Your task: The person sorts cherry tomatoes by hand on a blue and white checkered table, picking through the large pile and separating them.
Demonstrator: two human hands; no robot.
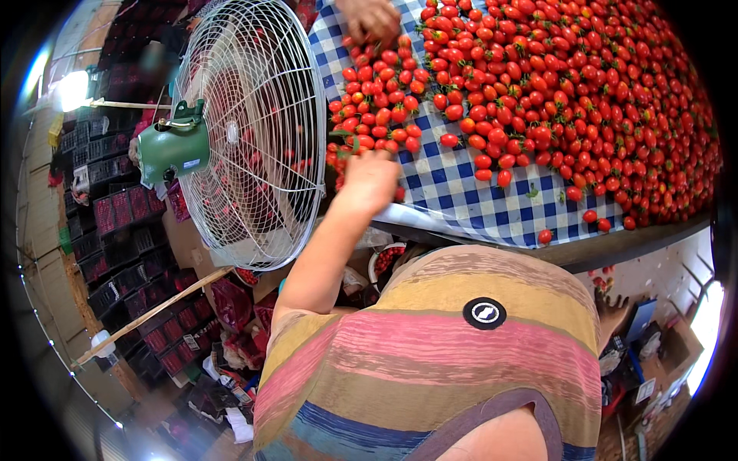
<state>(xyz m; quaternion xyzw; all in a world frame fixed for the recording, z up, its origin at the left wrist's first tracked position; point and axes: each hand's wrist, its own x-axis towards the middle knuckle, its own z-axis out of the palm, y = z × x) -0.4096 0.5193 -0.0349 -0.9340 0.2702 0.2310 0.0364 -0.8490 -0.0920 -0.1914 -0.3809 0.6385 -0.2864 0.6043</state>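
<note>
My left hand (370, 181) reaches to the near end of a narrow heap of red cherry tomatoes (378, 115) on the left of the table. Its fingers curl down over tomatoes there, with the fingertips hidden. A green leaf (350, 143) lies just beyond them. My right hand (611, 313) hangs low beside my right side, below the table edge, in shade with its fingers spread. A few loose red tomatoes (602, 280) show near its fingertips. To the right, a large pile of cherry tomatoes (561, 100) covers much of the blue-and-white checked cloth (453, 184).
Another person's hand (373, 19) touches the far end of the narrow heap. A caged fan (246, 131) with a green motor stands close to my left arm. Stacked dark crates (127, 211) line the left. A container of tomatoes (384, 261) sits below the table edge.
</note>
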